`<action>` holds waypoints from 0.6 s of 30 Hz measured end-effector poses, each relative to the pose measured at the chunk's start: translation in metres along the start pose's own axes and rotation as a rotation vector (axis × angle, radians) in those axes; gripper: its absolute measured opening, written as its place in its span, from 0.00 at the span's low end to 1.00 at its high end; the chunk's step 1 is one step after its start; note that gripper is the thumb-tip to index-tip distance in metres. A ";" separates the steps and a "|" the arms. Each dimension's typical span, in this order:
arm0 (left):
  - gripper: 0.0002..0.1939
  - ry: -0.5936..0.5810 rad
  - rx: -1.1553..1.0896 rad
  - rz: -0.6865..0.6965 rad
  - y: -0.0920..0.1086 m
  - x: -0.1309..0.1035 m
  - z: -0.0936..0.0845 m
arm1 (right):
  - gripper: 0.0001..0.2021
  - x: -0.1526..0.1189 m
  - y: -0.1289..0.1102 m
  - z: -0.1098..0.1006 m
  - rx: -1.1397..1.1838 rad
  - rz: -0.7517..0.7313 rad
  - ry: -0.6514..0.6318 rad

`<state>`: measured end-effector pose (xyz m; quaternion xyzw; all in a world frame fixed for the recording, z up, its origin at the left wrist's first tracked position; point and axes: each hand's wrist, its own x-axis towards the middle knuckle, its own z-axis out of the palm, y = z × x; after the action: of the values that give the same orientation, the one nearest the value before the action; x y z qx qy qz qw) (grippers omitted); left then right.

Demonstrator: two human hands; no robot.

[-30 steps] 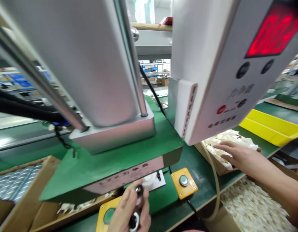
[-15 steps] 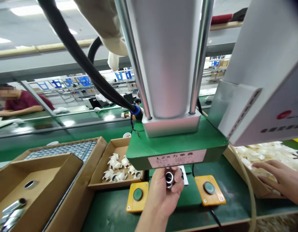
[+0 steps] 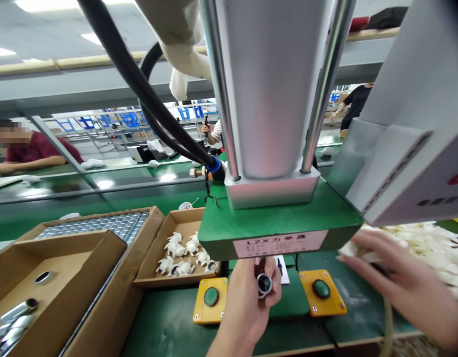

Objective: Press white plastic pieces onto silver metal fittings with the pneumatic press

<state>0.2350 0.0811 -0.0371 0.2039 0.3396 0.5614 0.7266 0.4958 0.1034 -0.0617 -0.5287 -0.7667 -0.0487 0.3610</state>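
My left hand (image 3: 251,297) is closed around a short shiny metal tube (image 3: 264,284), its open end facing me, just below the front of the green press head (image 3: 281,218). My right hand (image 3: 396,282) pinches a small white plastic piece (image 3: 350,249) between thumb and fingers, to the right of the press head. Behind that hand lies a heap of similar white pieces (image 3: 429,248). A yellow box with a green button (image 3: 211,296) sits left of my left hand, and another green button (image 3: 321,288) is on its right.
A shallow carton (image 3: 147,280) holds several white finned parts. Further left, one carton (image 3: 84,267) contains loose metal tubes, beside another packed with tubes. Black hoses (image 3: 140,94) run to the press. Across the line, a person in a dark red shirt (image 3: 39,148) sits.
My right hand has moved left from the heap toward the press head, now with a white piece in its fingers. The tube in my left hand has shifted slightly and tilts more toward me.
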 end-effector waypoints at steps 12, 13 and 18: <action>0.15 0.304 -0.013 0.053 0.007 -0.039 -0.071 | 0.09 0.049 -0.121 0.054 -0.093 -0.453 -0.205; 0.16 0.322 0.011 0.070 0.008 -0.040 -0.074 | 0.11 0.050 -0.122 0.051 -0.086 -0.468 -0.217; 0.18 0.324 0.085 0.062 0.009 -0.043 -0.081 | 0.18 0.055 -0.124 0.045 -0.224 -0.661 -0.274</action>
<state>0.1643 0.0353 -0.0756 0.1516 0.4692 0.5942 0.6354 0.3589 0.1123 -0.0234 -0.2906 -0.9270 -0.1751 0.1597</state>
